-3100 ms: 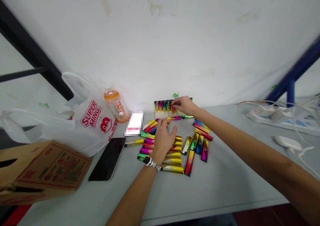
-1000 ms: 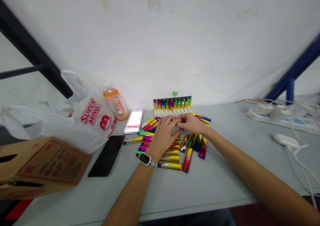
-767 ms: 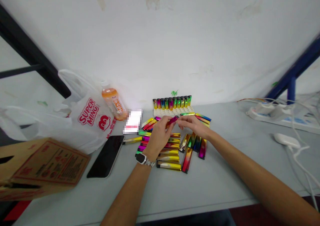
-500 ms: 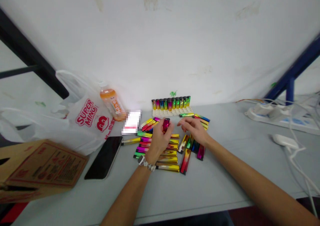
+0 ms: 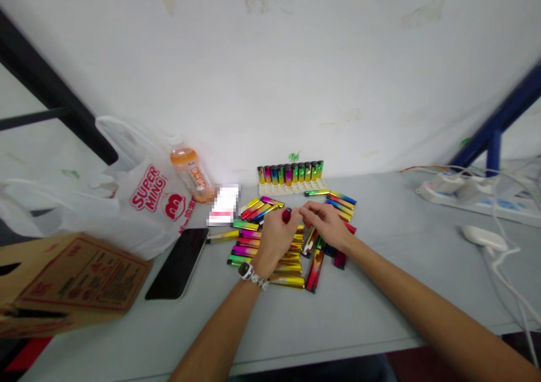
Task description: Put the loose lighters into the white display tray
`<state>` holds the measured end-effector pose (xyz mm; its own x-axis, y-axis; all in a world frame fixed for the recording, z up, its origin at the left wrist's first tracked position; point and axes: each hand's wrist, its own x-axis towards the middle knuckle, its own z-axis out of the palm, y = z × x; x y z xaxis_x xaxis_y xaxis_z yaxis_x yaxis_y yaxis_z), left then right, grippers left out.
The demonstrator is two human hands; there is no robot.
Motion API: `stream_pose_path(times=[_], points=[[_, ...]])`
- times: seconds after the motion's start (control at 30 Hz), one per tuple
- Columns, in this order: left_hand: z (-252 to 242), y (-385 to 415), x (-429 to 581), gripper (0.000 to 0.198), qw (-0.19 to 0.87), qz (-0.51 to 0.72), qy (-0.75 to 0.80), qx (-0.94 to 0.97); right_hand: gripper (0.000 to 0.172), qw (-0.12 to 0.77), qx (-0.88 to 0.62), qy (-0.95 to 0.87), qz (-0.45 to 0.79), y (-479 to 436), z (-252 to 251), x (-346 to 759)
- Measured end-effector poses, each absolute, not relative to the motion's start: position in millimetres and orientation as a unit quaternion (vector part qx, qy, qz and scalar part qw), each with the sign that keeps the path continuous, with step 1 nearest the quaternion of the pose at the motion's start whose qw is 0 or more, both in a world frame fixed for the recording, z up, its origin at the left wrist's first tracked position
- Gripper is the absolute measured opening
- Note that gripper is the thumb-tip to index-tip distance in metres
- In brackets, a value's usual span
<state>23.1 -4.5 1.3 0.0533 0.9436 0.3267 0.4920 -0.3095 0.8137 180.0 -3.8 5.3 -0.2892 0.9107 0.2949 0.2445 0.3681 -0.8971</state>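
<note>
My left hand (image 5: pixel 275 236), with a watch at its wrist, is closed around a magenta lighter (image 5: pixel 287 215), whose end pokes out above the fingers. Close against it, my right hand (image 5: pixel 327 222) has its fingertips pinched together at the left thumb; whatever they hold is hidden. Under and around both hands lie many loose lighters, shiny gold, red, green and purple, such as a red and gold lighter (image 5: pixel 314 270). Behind them, a row of upright lighters (image 5: pixel 288 174) stands in the back of a white holder (image 5: pixel 274 190) with holes.
On the left are a black phone (image 5: pixel 177 265), a cardboard box (image 5: pixel 84 278), a white plastic bag (image 5: pixel 139 224), an orange drink bottle (image 5: pixel 192 173) and a blurred white rectangle (image 5: pixel 224 204). A power strip (image 5: pixel 502 200) with cables and a white adapter (image 5: pixel 485 238) lie at right.
My left hand has moved slightly right and turned, bringing the magenta lighter toward my right hand. The fingertips of both hands now meet. The view has shifted a little.
</note>
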Motion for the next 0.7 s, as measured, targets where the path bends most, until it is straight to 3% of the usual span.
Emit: stream_pose_path(times=[0.3, 0.7], points=[[2.4, -4.0, 24.3, 0.04, 0.252, 0.433, 0.536, 0.68, 0.039, 0.43, -0.41, -0.707, 0.384, -4.3, 4.7, 179.1], [9.7, -12.9, 24.9, 0.057, 0.262, 0.455, 0.529, 0.667, 0.051, 0.436, -0.4, -0.718, 0.367, -3.6, 2.2, 182.3]])
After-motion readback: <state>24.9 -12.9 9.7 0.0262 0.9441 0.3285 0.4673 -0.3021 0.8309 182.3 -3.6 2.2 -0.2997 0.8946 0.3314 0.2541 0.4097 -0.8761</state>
